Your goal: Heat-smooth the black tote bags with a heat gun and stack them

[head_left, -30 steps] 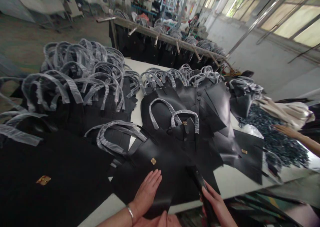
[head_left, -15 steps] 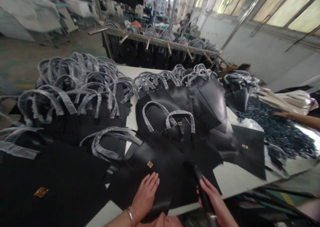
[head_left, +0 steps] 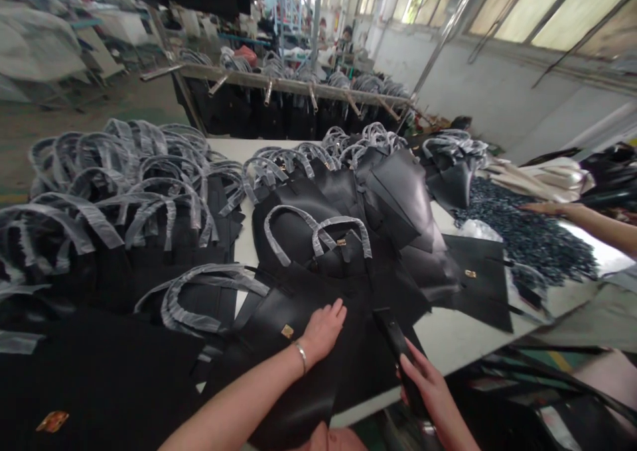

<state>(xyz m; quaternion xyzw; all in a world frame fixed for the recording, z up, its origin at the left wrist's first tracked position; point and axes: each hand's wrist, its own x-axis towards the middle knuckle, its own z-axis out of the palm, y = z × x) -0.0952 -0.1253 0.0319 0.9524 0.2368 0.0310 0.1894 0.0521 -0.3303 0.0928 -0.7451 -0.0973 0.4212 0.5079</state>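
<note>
A black leather-like bag panel [head_left: 279, 378] with a small gold emblem [head_left: 287, 331] lies in front of me on the table. On its right part rests my left hand [head_left: 323, 331], its fingers bent and drawn together; what is under the fingertips is hidden. My right hand [head_left: 423, 381] is wrapped around a long black hand tool [head_left: 391, 331] with a flat, wide tip, held over the black pieces. Just beyond the hands lies a black bag piece with plastic-wrapped handles [head_left: 343, 224] and a gold clasp [head_left: 341, 242]. Another wrapped handle [head_left: 174, 305] curves to the left.
Many black pieces with wrapped handles [head_left: 169, 192] are heaped at the left. More black panels [head_left: 398, 192] lie at the back right. Another person's hand [head_left: 547, 208] touches a pile of small dark pieces [head_left: 527, 239]. A metal rack [head_left: 293, 89] stands behind the white table [head_left: 448, 338].
My left hand has moved forward and right across the panel, and its flat fingers are now bent. The right hand still holds the black tool. The view has turned slightly right.
</note>
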